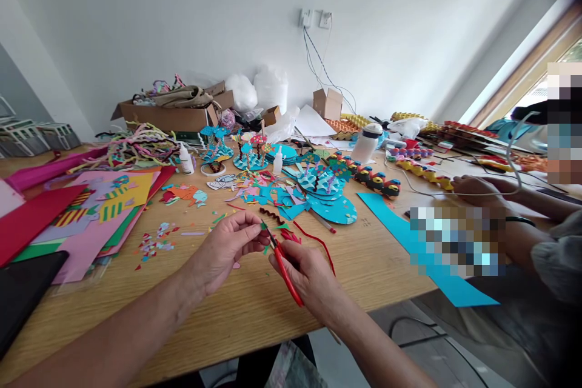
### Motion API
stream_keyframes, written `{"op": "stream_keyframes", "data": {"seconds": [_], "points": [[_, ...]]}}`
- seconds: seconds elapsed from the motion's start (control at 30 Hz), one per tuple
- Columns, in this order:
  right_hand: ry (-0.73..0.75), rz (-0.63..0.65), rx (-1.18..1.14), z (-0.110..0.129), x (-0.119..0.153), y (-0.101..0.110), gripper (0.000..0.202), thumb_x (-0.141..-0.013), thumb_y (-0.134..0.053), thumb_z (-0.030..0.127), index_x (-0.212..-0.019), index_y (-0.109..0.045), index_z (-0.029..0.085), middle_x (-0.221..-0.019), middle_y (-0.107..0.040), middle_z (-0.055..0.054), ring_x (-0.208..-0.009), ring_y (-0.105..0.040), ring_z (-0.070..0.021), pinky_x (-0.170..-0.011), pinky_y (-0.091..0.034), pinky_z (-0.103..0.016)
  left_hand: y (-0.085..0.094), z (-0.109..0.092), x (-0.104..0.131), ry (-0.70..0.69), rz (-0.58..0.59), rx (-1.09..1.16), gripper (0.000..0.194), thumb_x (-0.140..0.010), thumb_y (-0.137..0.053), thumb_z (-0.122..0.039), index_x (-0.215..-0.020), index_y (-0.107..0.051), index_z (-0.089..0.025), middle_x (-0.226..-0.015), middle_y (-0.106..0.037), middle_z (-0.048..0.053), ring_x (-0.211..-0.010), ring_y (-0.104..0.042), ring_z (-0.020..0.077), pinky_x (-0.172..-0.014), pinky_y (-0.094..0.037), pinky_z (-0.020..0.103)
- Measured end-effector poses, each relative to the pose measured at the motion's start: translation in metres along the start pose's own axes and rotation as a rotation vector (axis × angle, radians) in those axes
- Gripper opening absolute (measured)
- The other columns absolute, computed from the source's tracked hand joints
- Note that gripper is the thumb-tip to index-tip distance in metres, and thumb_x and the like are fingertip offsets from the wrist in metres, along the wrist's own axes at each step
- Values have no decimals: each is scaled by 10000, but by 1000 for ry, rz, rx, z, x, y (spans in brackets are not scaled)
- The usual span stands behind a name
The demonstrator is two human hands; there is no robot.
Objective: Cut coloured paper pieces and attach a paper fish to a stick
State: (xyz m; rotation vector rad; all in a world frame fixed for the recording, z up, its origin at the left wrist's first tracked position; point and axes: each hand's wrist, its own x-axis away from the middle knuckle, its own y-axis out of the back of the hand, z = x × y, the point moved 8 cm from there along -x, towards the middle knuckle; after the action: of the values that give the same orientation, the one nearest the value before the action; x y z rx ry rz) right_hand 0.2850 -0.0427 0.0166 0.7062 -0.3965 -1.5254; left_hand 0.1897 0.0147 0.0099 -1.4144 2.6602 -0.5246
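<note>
Red-handled scissors [287, 276] are held in my right hand [309, 276], their dark blades pointing up and left. My left hand [231, 242] is pinched just left of the blade tips, around a tiny green piece [264, 226] that is mostly hidden by the fingers. Just beyond both hands lie a dark brown twisted pipe cleaner [271, 214] and a red pipe cleaner [318, 239] that curves down beside my right hand. Small red and green paper scraps lie near the blades.
Coloured paper sheets [122, 209] and a black tablet [34, 291] are at the left. Glue bottles [186, 160], blue paper discs [334, 209] and a white bottle [366, 144] stand or lie farther back. A long blue strip [400, 236] lies near another person's hands [477, 190] at the right.
</note>
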Motion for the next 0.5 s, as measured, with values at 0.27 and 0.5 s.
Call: {"op": "stream_keyframes", "data": {"seconds": [0.27,0.5], "points": [[-12,12,9,-1,0,1,292,-823,-405,312,-565,-360,182,-525,-314,56,-498,-282,-81,-444,-197,-211,3,1,-1,19,-21,-11,80,-715,-596,-196,-729,-527,-157,-679,-630,3,-639,-593,95,-589,-442,181],[-23,29,18,-3,2,2,296,-831,-400,320,-570,-373,184,-524,-332,55,-493,-295,-83,-443,-200,-212,2,1,1,46,-42,-15,103,-710,-602,-213,-732,-515,-163,-654,-624,-1,-586,-585,88,-487,-400,150]]}}
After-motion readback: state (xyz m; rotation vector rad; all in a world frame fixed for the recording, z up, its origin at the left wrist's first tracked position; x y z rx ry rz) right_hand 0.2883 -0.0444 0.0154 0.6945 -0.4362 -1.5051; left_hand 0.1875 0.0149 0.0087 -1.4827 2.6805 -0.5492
